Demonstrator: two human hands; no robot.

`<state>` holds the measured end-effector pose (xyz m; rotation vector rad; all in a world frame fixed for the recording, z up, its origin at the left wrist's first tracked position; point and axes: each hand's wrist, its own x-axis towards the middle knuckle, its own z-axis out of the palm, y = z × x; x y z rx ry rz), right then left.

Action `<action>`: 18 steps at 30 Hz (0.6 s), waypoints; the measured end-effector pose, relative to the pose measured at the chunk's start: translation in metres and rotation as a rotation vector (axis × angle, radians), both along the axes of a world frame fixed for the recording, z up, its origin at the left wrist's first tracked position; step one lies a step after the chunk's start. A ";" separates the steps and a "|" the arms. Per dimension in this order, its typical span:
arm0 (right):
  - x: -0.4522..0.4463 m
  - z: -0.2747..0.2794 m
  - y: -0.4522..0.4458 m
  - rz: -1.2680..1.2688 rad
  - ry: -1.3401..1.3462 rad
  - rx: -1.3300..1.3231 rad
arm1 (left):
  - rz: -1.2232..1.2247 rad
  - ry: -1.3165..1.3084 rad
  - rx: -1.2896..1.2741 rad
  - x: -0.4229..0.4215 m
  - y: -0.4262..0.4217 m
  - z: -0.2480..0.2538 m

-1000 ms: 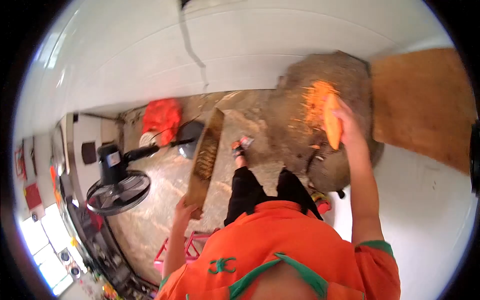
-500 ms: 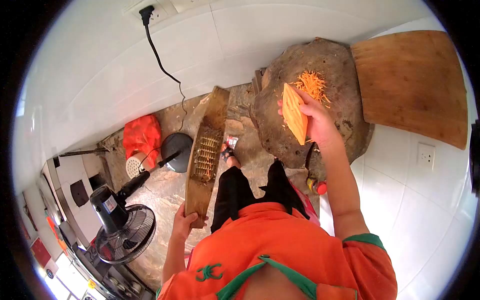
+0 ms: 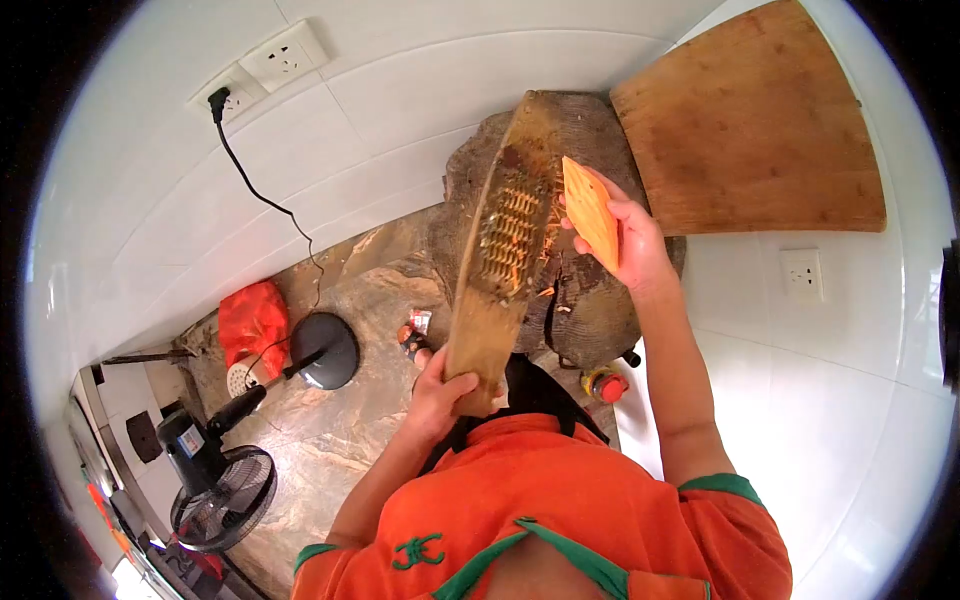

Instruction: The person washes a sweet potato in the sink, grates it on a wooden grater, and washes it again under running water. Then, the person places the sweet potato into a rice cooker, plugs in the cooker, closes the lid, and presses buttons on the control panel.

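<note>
Wooden grater (image 3: 505, 250) near orange vegetable (image 3: 592, 213)

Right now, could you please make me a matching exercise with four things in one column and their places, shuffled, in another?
Things:
1. Grater
2. Orange vegetable
3. Black plug
4. Fan

Places:
A. In a wall socket
B. Standing with its round base on the floor
C. Near end in the left grip
D. In the right grip

Right pairs: 1-C, 2-D, 3-A, 4-B
</note>
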<state>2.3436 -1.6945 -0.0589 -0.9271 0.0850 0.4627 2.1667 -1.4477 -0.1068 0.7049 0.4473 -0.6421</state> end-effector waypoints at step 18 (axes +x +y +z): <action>0.022 -0.043 0.002 0.060 -0.605 -1.715 | 0.229 0.054 -0.111 0.053 -0.115 -0.015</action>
